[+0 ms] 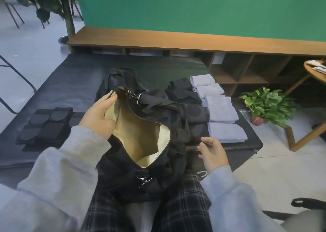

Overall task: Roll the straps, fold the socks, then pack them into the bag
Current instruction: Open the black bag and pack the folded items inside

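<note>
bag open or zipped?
Open: the bag mouth gapes, showing beige lining; the left hand holds its rim.

One open black bag (123, 170); four folded pale blue cloths (220, 111); several dark folded pieces (47, 124), count unclear; one potted plant (268, 104); two hands (98, 115).

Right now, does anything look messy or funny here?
Nothing looks spilled or broken. The bag gapes open, held by the left hand. The blue socks lie folded in a row; the black ones look more jumbled.
</note>
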Available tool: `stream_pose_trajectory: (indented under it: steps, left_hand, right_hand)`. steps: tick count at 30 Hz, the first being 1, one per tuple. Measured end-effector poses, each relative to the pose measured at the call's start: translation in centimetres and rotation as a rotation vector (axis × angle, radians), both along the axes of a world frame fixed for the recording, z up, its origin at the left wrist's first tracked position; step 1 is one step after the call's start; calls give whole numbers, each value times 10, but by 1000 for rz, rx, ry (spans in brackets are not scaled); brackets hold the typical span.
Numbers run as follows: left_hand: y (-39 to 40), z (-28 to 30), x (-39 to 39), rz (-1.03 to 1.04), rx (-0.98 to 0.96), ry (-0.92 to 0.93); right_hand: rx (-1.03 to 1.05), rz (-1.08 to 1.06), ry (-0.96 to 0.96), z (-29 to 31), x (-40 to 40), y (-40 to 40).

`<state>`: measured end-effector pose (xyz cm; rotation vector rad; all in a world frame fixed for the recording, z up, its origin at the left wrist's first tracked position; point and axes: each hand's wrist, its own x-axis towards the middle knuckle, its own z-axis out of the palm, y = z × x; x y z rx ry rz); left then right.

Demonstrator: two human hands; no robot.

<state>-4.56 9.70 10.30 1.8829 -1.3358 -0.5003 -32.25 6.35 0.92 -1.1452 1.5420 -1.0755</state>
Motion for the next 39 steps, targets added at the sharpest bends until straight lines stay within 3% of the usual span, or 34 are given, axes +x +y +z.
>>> stream_pose_trajectory:
  steps: [7, 12, 14, 17, 19, 23, 30, 39]
  left_hand:
    - [3, -3, -3, -35, 15, -2]
    - [4, 0, -3, -27, 25, 10]
    - [4, 0, -2, -28, 28, 16]
    - [3, -1, -3, -37, 24, 26]
    - [2, -1, -3, -49, 12, 37]
    - [-1, -3, -3, -73, 12, 60]
    - [-5, -13, -5, -109, 34, 98]
    - [-7, -14, -6, -104, 39, 77]
  right_hand:
    - [-94, 302, 823, -31, 10, -28]
    - [-1, 473, 1029, -48, 17, -46]
    - [-65, 417, 902, -49, 14, -44]
    - [-241, 60, 560, -44, 6, -33]
    - [-286, -139, 527, -42, -2, -29]
    - [-254, -291, 504, -41, -18, -35]
    - [32, -87, 842, -26, -36, -50]
    - [234, -2, 902, -20, -48, -74]
